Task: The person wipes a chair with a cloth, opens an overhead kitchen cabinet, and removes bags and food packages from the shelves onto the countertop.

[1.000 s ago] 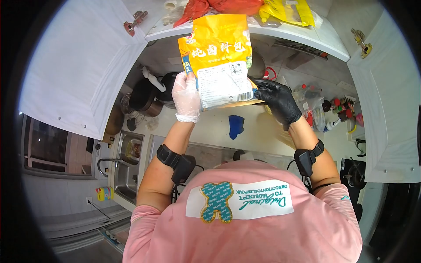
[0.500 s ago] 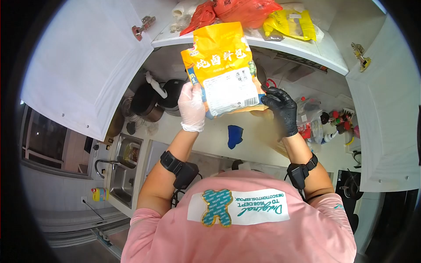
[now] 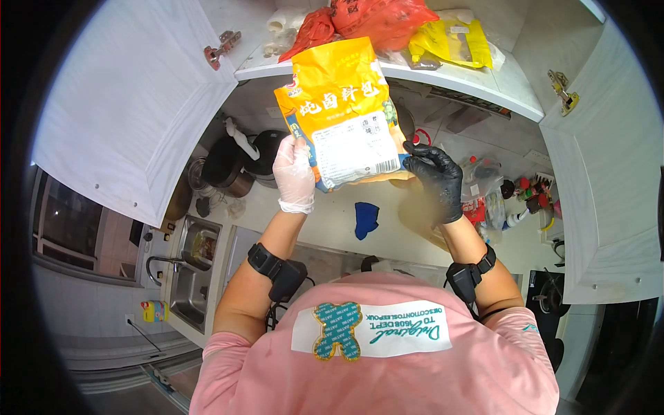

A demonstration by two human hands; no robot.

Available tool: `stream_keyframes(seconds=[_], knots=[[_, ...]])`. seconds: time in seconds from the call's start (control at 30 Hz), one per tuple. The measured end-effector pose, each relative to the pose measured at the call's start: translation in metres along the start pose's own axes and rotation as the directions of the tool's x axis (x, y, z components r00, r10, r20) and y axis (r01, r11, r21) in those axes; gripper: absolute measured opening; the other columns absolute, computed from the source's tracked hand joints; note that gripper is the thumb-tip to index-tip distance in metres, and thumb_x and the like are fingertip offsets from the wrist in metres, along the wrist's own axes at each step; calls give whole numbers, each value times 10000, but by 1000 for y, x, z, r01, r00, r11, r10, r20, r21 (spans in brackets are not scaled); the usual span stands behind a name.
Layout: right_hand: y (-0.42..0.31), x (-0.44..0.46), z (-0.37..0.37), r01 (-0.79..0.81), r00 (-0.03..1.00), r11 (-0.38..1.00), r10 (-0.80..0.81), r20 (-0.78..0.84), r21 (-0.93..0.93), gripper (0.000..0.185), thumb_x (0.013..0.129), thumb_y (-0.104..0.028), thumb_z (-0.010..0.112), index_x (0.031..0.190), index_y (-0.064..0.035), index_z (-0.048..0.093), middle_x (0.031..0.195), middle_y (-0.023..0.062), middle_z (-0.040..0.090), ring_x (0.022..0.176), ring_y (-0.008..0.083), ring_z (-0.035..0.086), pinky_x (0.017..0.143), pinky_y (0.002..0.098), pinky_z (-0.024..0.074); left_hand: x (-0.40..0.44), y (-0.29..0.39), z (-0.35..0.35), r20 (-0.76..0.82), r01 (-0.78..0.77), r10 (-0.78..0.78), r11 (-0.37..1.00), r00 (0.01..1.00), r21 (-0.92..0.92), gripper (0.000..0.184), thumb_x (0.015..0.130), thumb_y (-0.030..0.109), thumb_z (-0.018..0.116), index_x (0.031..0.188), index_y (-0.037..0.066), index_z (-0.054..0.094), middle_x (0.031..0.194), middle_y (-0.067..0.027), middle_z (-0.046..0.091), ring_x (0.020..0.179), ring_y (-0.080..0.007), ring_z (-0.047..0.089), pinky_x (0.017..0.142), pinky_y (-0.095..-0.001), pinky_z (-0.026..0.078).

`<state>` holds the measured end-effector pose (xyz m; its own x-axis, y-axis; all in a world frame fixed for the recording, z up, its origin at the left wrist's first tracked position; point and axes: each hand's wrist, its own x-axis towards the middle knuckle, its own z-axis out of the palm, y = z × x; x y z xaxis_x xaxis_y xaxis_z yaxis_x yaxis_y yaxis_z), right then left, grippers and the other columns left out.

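A yellow seasoning packet [image 3: 340, 72] with Chinese lettering and a white label panel is held up over the counter, just below the open cabinet's shelf. My left hand [image 3: 294, 174], in a thin white glove, pinches the packet's left side near its lower corner. The lower right edge is gripped between the thumb and fingers of my right hand [image 3: 437, 181], which wears a black glove. Beneath the packet, a dark blue cloth [image 3: 366, 220] lies on the counter. What is behind the packet is hidden.
Red plastic bags [image 3: 380, 21] and a yellow packet [image 3: 456, 41] sit on the cabinet shelf [image 3: 484, 81]. Cabinet doors stand open on both sides. Dark pots [image 3: 228, 162] are at the left, a sink [image 3: 190, 294] at lower left, and bottles and bags [image 3: 484, 183] at the right.
In the view, the packet and both hands have shifted slightly left, along with the surroundings. Both hands keep their hold on the packet.
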<state>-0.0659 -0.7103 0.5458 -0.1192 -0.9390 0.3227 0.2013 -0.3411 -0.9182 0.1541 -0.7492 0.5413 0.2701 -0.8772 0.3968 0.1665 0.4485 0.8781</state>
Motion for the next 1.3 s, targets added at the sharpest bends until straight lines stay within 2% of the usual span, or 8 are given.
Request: stream_keyframes(seconds=[0.23, 0.33, 0.43, 0.6, 0.77, 0.83, 1.07, 1.3], knots=[[4, 2, 1, -23, 999, 1000, 23, 27, -1, 201, 753, 35, 584, 954, 28, 569, 914, 87, 615, 816, 121, 572, 750, 239, 460, 1, 4, 1, -33, 1, -1, 1000, 999, 21, 169, 890, 96, 427, 952, -41, 504, 843, -51, 562, 741, -70, 503, 666, -213, 422], [8, 3, 6, 437, 897, 761, -408, 170, -480, 300, 764, 0, 594, 1055, 24, 524, 996, 102, 585, 831, 136, 569, 764, 246, 456, 5, 9, 6, -54, -48, 55, 991, 997, 126, 161, 892, 107, 441, 945, -27, 511, 826, -31, 562, 725, -58, 512, 659, -200, 424], [-2, -5, 32, -3, 976, 1000, -2, 219, 23, 568, 760, -140, 643, 1223, 28, 361, 1121, 118, 498, 970, 179, 513, 863, 304, 401, -3, 11, 25, 12, -130, 130, 975, 991, 178, 125, 843, 59, 486, 918, -7, 561, 770, -47, 580, 693, -76, 516, 637, -227, 434], [-14, 8, 51, -39, 974, 994, 61, 220, -101, 449, 785, -207, 608, 1133, 17, 432, 1051, 86, 538, 897, 166, 537, 789, 294, 416, -26, 30, 51, 615, -497, 133, 730, 777, 470, 232, 754, 8, 562, 984, 25, 590, 781, -74, 618, 699, -144, 589, 638, -250, 458], [2, 21, 25, -31, 993, 985, 12, 115, 170, 350, 843, -169, 517, 1143, -7, 440, 1038, 103, 561, 883, 161, 569, 743, 296, 470, -22, 32, 48, 629, -245, 88, 955, 773, 168, 214, 792, 24, 544, 1003, 13, 580, 886, -66, 610, 746, -102, 574, 668, -223, 456], [2, 33, 13, -478, 869, 536, 403, 286, 696, 385, 850, -226, 504, 1161, -14, 424, 1112, 138, 534, 951, 246, 564, 815, 359, 466, -9, 34, 34, 478, -264, 105, 923, 872, 281, 203, 802, 44, 554, 1001, 10, 568, 837, -25, 580, 740, -74, 530, 669, -200, 444], [-8, 35, -8, -549, 831, 480, 405, 382, 684, 462, 832, -268, 527, 1204, -31, 389, 1163, 156, 499, 1016, 290, 527, 858, 419, 437, 21, 13, 6, 269, 419, -460, 886, 846, 199, 422, 858, 289, 508, 1177, 26, 426, 1018, -36, 544, 859, -110, 517, 755, -283, 427], [-6, 33, -8, -580, 807, 463, 441, 393, 670, 467, 851, -261, 498, 1234, -33, 358, 1211, 160, 459, 1058, 280, 500, 899, 412, 406, 7, 20, 13, 502, 515, -529, 838, 684, 181, 377, 855, 288, 510, 1124, 26, 478, 980, -51, 578, 862, -120, 554, 717, -302, 461]])
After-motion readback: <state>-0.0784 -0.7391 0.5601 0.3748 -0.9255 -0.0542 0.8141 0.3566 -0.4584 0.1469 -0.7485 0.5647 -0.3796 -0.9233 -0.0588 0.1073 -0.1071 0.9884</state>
